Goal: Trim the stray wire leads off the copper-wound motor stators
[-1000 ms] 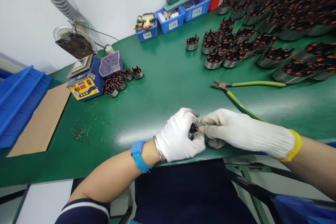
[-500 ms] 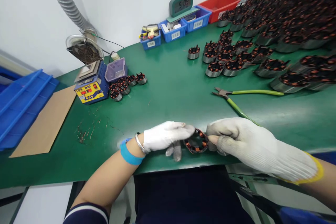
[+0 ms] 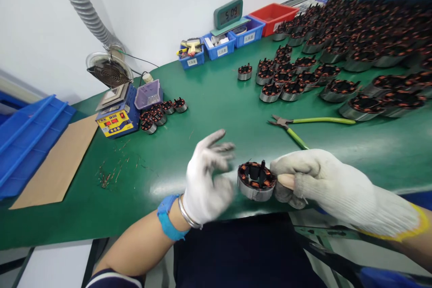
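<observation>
My right hand (image 3: 303, 177), in a white knit glove with a bare thumb tip, grips the right side of a motor stator (image 3: 257, 189). This ring has a grey steel outside, copper windings and black insulation, and its wound face is turned up toward me. It is at the table's near edge. To its left, my gloved left hand (image 3: 211, 177) is apart from the ring, fingers spread and slightly blurred, holding nothing. Green-handled cutting pliers (image 3: 286, 122) lie with jaws apart beyond my right hand.
Many stators (image 3: 357, 40) crowd the right side of the green table (image 3: 209, 112). A few more stand by a purple bin (image 3: 149, 94) and a yellow-blue control box (image 3: 116, 121). Wire scraps (image 3: 105, 180) lie at left near cardboard (image 3: 57, 166). Blue bins (image 3: 221, 49) line the back.
My left hand has come off the stator, moved left and opened. In my right hand the stator has tilted, so its steel side now shows.
</observation>
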{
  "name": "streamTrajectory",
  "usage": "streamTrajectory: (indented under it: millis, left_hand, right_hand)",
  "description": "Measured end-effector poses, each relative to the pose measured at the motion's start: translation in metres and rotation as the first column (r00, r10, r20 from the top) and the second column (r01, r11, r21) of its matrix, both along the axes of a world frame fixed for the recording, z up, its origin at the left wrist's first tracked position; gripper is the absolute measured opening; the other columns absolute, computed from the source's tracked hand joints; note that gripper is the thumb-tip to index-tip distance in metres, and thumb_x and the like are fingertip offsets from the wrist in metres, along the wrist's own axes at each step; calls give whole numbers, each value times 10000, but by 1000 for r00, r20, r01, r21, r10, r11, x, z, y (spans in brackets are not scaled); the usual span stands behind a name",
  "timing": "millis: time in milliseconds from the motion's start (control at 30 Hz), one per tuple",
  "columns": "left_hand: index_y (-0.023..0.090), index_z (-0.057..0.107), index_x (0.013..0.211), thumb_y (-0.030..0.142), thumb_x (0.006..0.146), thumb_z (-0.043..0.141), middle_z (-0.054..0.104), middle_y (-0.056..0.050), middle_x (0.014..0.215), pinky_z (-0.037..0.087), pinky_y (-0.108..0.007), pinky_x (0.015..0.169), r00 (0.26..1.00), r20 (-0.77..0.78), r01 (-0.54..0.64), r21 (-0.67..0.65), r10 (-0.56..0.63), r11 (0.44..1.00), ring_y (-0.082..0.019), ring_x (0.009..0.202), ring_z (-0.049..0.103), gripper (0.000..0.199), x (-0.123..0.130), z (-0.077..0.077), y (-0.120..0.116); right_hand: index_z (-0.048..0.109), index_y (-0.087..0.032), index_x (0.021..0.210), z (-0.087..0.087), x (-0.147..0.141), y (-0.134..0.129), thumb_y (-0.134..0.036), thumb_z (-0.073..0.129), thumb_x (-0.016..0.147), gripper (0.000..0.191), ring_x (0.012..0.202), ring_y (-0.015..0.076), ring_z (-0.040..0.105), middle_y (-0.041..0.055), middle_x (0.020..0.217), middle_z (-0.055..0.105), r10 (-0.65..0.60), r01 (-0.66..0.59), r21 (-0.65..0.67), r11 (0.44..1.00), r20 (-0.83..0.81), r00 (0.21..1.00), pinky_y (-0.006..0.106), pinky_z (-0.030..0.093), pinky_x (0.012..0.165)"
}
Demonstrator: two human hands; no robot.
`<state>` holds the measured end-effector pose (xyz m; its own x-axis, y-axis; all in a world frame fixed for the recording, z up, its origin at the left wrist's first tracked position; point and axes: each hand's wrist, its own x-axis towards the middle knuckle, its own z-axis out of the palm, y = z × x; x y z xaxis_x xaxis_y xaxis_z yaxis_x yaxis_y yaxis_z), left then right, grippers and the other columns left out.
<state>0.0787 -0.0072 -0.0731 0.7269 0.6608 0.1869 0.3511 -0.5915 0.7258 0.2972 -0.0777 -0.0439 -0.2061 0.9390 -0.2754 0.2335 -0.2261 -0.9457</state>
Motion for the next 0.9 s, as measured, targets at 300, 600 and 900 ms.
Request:
streamTrajectory:
  millis: [300,600,900]
  left_hand:
    - [242,603,1155,500,794,750,723,-155,1183,645,-461,806,956,288,194,-497,-51,846,-281,964,769,467,4,13,3]
    - [220,594,1220,469,791,748,730,-109,1082,608,-512,958,997,79,26,-105,-18,994,-281,1031,734,519,8,3,-7]
    - [189,681,1055,421,763,738,768,-92,994,606,-460,925,969,-200,-116,146,144,983,-295,961,732,377,8,-2,18]
  right_hand:
    - [598,-194,587,-12,-4,6,-751,716,685,578,404,110,436,23,510,551,-33,25,-70,997,-126,991,261,334,392]
    - [571,-204,561,-13,-11,2,-746,666,720,573,448,114,415,9,481,512,24,-24,-25,999,-24,999,264,301,442]
    - [655,-223,714,-27,59,20,-860,543,750,648,630,241,580,109,717,680,-34,52,-23,998,499,866,390,453,618]
